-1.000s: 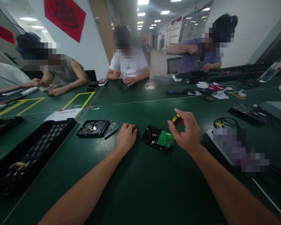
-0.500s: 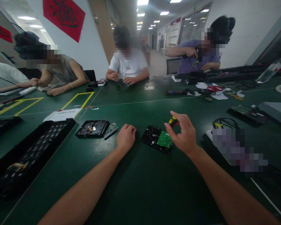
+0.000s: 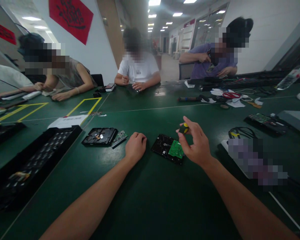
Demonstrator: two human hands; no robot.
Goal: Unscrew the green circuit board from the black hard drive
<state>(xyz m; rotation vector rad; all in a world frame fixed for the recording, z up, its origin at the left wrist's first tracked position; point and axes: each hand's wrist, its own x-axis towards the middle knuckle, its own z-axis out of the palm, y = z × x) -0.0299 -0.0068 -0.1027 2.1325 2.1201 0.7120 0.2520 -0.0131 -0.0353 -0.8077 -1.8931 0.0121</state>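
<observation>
- Green-boarded drive [image 3: 162, 145], one, lay flat between the hands on the bench [image 3: 145, 206], presumably for easy reach.
- Right hand [image 3: 197, 141]: clamped on one yellow-and-black tool [image 3: 184, 128], likely fingertip-held for fine control.
- Left hand [image 3: 135, 146]: fingers curled together, any contents hidden.
- Opened drive [image 3: 100, 136], one, lay left, beside loose circuit parts [image 3: 119, 137].

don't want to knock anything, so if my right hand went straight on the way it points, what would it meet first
The way looks free: ahead of the right hand, beyond its yellow-and-black tool, only green tabletop shows nearby. Height and depth are unclear, so that's tentative.
</observation>
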